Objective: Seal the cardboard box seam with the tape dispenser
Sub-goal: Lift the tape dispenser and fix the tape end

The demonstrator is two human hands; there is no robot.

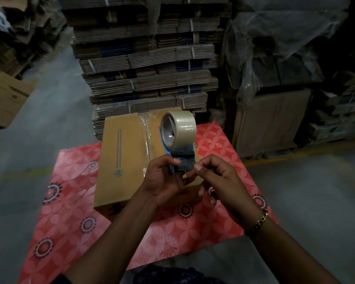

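Clear tape already down along the cardboard box [123, 158] seam, at least over the far stretch; near end hidden. Tape dispenser [177, 140] lifted above the box's right half, left hand [162, 181] closed round its body, right hand [215, 177] pinching at the near blade end. Probably freeing the tape end for another strip.

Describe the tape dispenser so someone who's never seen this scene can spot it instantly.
Start at the red floral-patterned table cover in the middle of the floor; a closed brown cardboard box sits on it. Just above the box's near end, the left hand and right hand hold the blue tape dispenser. It is the only thing carrying a fat roll of clear tape.
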